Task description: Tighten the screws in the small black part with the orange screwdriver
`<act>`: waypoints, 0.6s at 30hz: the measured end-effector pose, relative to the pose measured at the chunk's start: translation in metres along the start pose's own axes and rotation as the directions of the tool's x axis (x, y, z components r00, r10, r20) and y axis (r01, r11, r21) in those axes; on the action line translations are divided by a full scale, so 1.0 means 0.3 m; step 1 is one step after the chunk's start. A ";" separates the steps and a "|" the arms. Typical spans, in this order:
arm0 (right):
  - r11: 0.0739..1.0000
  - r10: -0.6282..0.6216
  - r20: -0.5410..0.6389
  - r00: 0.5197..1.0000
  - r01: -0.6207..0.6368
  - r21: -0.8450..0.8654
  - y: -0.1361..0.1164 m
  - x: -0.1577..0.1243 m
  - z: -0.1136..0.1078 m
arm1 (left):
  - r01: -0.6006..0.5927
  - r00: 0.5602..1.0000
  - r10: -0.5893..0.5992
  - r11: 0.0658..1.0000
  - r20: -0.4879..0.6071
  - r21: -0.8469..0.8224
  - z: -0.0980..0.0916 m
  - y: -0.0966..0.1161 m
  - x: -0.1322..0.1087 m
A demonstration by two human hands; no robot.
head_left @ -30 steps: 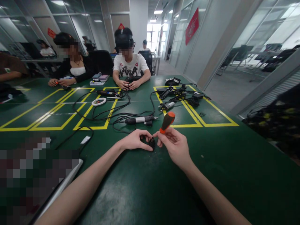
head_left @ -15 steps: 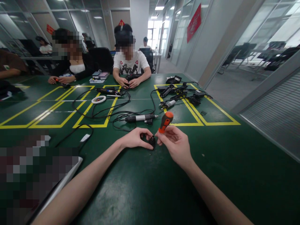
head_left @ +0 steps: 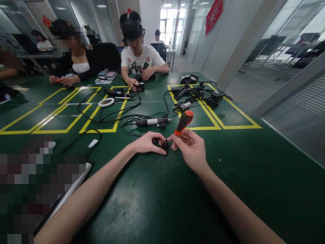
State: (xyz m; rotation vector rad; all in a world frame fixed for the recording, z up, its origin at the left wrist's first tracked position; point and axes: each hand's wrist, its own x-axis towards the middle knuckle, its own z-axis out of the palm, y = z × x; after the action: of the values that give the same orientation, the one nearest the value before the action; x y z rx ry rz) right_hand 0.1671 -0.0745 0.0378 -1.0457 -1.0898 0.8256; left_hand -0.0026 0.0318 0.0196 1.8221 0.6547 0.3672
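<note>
My left hand [head_left: 147, 143] rests on the green table [head_left: 157, 200] with thumb and fingers pinched round a small black part [head_left: 165, 146]. My right hand [head_left: 191, 150] grips a screwdriver with an orange and black handle [head_left: 184, 122], its handle tilted up and to the right and its tip down at the black part. The shaft is hidden by my fingers. Both hands meet at the part near the middle of the table.
Just beyond my hands lies a corded black and silver tool [head_left: 149, 122] among looped black cables. A white ring [head_left: 106, 101] and more tools [head_left: 193, 96] lie inside yellow taped boxes. Two people sit across the table. A silver object [head_left: 68, 196] lies at my left.
The screwdriver handle has tilted further to the right. My view has shifted slightly down, and the person opposite has raised one hand from the table.
</note>
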 end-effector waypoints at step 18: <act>0.997 -0.074 0.007 0.997 0.074 -0.032 0.000 -0.005 -0.003 | -0.036 0.999 0.037 0.999 0.008 -0.019 0.011 -0.006 0.016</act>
State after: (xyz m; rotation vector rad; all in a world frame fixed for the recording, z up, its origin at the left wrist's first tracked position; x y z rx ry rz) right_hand 0.1676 -0.0761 0.0373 -1.0241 -1.1439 0.7542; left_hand 0.0025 0.0326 0.0165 1.8188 0.6111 0.3887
